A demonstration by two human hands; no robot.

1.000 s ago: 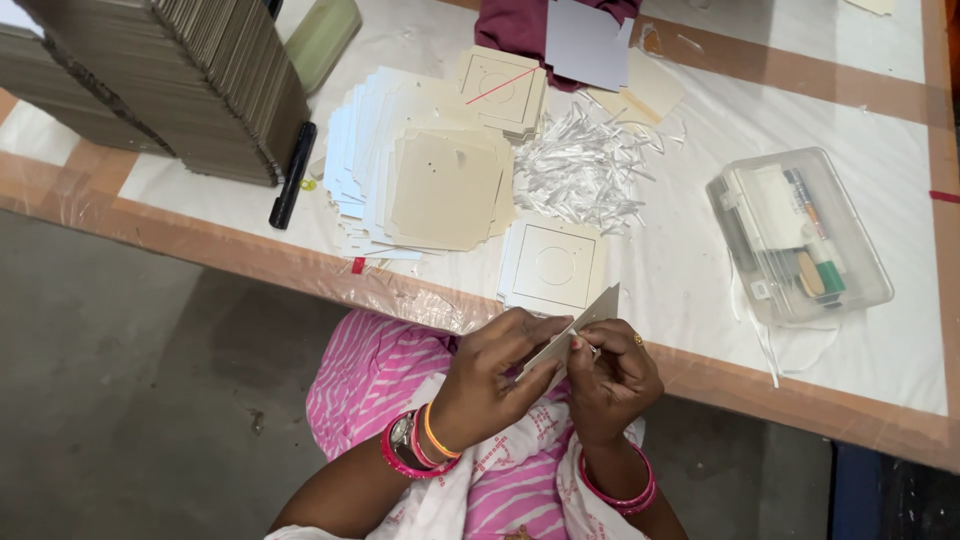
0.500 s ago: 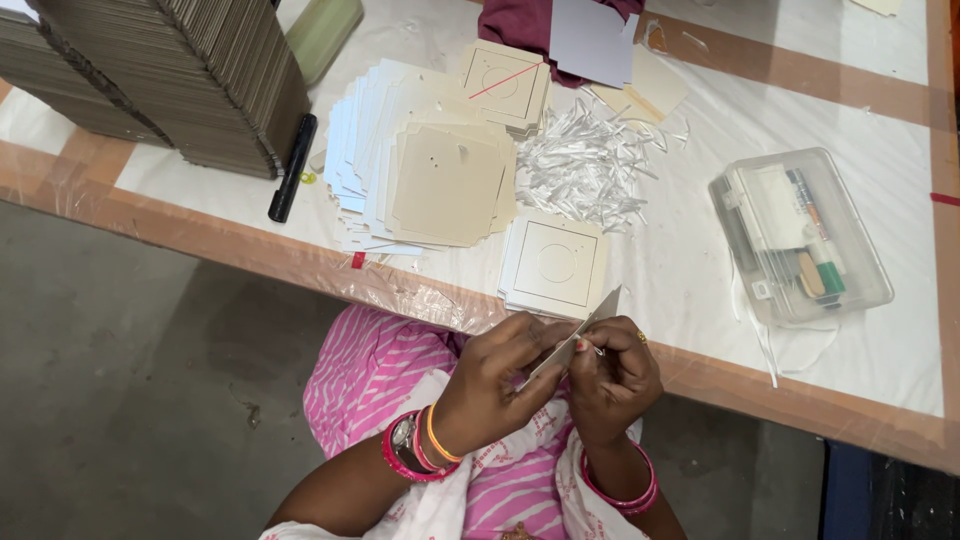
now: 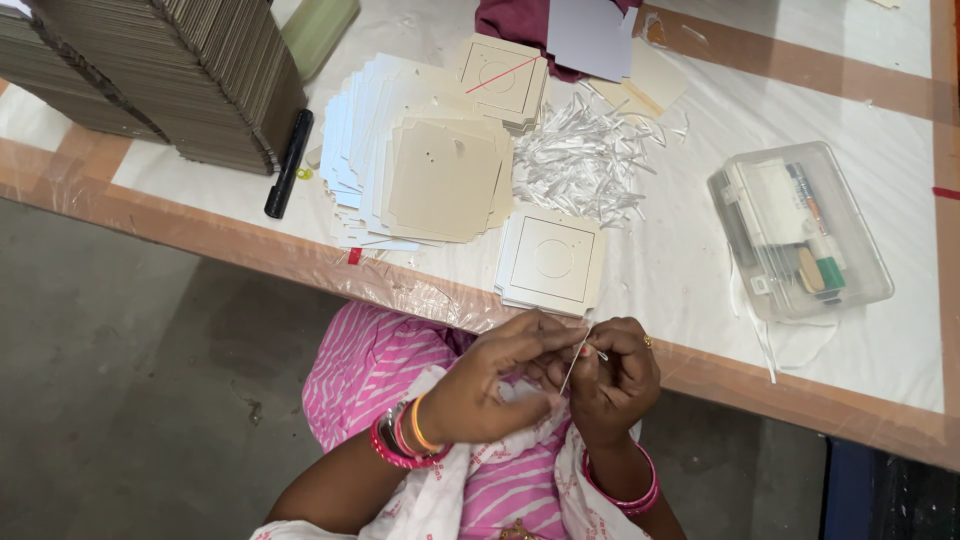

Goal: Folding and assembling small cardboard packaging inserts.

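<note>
Both hands work close together over my lap, just below the table's front edge (image 3: 300, 262). My left hand (image 3: 495, 380) and my right hand (image 3: 615, 380) pinch one thin square card (image 3: 573, 372), seen almost edge-on between the fingertips. A short white strip pokes out beside my right fingers. On the table right above the hands lies a small pile of square cards with a drawn circle (image 3: 552, 260). Bangles ring both wrists.
A spread of beige and white cards (image 3: 430, 170) and a heap of white strips (image 3: 585, 160) cover the table's middle. A clear plastic box (image 3: 800, 235) holds pens at right. Tall cardboard stacks (image 3: 160, 70) and a black marker (image 3: 288, 165) stand at left.
The card was held flatter, with a corner pointing up toward the table; it is now turned edge-on and drawn in between the two hands, which have closed together.
</note>
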